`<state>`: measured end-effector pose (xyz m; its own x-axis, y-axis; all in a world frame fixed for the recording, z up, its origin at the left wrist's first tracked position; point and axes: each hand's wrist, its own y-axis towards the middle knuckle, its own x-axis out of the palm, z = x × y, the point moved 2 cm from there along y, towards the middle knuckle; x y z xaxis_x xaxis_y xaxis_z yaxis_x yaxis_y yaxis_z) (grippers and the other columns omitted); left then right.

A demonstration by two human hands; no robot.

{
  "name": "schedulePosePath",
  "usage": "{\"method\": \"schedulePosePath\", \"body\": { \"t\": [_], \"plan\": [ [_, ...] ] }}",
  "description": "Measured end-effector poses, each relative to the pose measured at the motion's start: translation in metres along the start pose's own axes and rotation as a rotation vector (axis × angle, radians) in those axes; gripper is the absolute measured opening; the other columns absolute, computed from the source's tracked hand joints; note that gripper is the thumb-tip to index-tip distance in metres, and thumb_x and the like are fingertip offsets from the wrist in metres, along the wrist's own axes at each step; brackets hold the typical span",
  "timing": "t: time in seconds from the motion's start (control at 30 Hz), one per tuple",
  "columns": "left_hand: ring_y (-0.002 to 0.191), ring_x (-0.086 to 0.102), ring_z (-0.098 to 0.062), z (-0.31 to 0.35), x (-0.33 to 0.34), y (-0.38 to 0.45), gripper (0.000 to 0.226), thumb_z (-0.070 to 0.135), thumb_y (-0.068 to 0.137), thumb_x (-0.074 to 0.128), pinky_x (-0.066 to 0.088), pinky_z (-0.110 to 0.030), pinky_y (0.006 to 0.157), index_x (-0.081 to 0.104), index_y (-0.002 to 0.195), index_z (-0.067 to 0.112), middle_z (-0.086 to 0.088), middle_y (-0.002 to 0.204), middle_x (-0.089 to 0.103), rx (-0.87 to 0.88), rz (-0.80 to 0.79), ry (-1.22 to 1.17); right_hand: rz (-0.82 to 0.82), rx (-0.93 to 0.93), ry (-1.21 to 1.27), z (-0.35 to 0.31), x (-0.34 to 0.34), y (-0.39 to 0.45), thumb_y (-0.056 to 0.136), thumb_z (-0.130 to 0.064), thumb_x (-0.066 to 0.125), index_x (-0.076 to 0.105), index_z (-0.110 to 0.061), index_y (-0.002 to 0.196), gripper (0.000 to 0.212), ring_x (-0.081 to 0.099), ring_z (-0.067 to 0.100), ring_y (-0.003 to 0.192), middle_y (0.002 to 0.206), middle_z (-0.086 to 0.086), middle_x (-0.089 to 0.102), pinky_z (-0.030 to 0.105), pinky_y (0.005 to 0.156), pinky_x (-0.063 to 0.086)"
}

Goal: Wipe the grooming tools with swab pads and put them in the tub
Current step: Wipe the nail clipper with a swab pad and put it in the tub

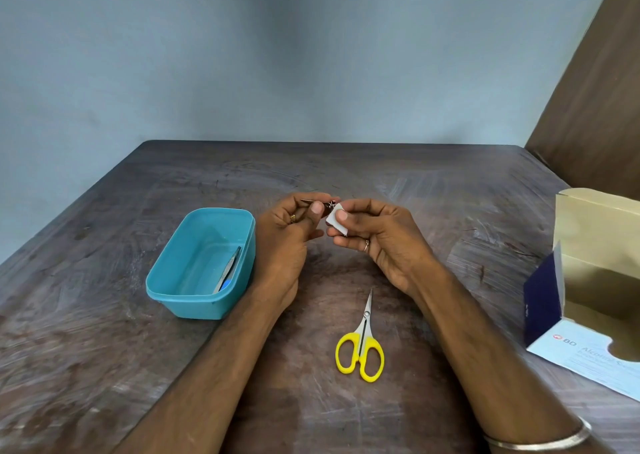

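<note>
Tub (pixel 180 280): teal, near the bench's left edge; one slim metal tool (pixel 228 268) already lies inside.
Left hand (pixel 294 232): pinching a small metal grooming tool (pixel 317 202), mid-bench, just right of the tub.
Swab pad (pixel 336 220): white, touching the tool's end.
Right hand (pixel 374 232): pinching the pad.
Scissors (pixel 362 344): yellow-handled, nearer the bench's front edge, apart from both hands, likely unwiped.
Swab box (pixel 588 280): open, right edge.
Risk: small tool could slip from a fingertip grip; sharp end may nick a finger.

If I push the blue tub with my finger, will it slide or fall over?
The blue tub would probably slide: it looks like light plastic and holds only a thin metal tool. It seems unlikely to tip, since it sits low with a wide flat base on the table. Its smooth walls may feel a bit slippery.
</note>
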<state>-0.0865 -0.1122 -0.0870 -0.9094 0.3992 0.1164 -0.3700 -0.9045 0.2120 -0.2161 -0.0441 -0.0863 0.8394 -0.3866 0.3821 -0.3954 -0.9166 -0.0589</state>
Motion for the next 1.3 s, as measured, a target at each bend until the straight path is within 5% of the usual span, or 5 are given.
{"method": "schedulePosePath", "body": {
  "t": [0.1, 0.3, 0.43, 1.13, 1.3],
  "plan": [
    [0.099, 0.071, -0.023, 0.0009, -0.0008, -0.0003, 0.012, 0.008, 0.095, 0.061, 0.057, -0.050, 0.091, 0.072, 0.099, 0.009, -0.004, 0.099, 0.077, -0.007, -0.001, -0.033, 0.003, -0.010, -0.006, 0.0009, -0.0002, 0.0007, 0.082, 0.004, 0.070, 0.071, -0.001, 0.090, 0.010, 0.076, 0.026, 0.076, 0.085, 0.015, 0.077, 0.033, 0.071, 0.064],
    [0.101, 0.070, -0.024, -0.0001, -0.0003, -0.0006, 0.013, 0.009, 0.094, 0.062, 0.057, -0.053, 0.088, 0.073, 0.100, 0.012, -0.005, 0.102, 0.076, 0.017, -0.019, 0.008, 0.026, -0.058, -0.060, -0.0012, 0.0021, -0.0014, 0.071, -0.014, 0.077, 0.069, -0.002, 0.088, 0.022, 0.072, 0.021, 0.064, 0.077, 0.013, 0.075, 0.029, 0.062, 0.062],
    [0.102, 0.070, -0.026, -0.0020, -0.0019, 0.0004, 0.012, 0.010, 0.094, 0.062, 0.055, -0.055, 0.091, 0.073, 0.099, 0.010, -0.006, 0.101, 0.076, -0.001, -0.012, -0.033, 0.008, -0.059, -0.046, -0.0007, -0.0004, 0.0007, 0.079, 0.001, 0.073, 0.070, -0.001, 0.088, 0.010, 0.075, 0.025, 0.072, 0.082, 0.016, 0.076, 0.033, 0.068, 0.063],
    [0.100, 0.072, -0.025, -0.0026, -0.0003, 0.0016, 0.013, 0.005, 0.095, 0.059, 0.060, -0.037, 0.081, 0.070, 0.101, 0.009, -0.007, 0.103, 0.076, 0.000, -0.083, -0.111, -0.008, -0.082, -0.093, -0.0008, -0.0014, -0.0008, 0.084, 0.000, 0.072, 0.069, -0.003, 0.093, 0.010, 0.076, 0.024, 0.075, 0.083, 0.012, 0.076, 0.038, 0.072, 0.064],
    [0.085, 0.073, -0.018, -0.0066, 0.0024, 0.0018, 0.018, 0.006, 0.091, 0.064, 0.058, -0.031, 0.076, 0.070, 0.108, 0.011, -0.008, 0.099, 0.077, -0.115, -0.102, -0.125, -0.011, -0.120, -0.128, -0.0009, -0.0003, -0.0011, 0.085, 0.001, 0.071, 0.067, -0.003, 0.090, 0.007, 0.076, 0.021, 0.071, 0.080, 0.012, 0.076, 0.035, 0.069, 0.064]
  ]
}}
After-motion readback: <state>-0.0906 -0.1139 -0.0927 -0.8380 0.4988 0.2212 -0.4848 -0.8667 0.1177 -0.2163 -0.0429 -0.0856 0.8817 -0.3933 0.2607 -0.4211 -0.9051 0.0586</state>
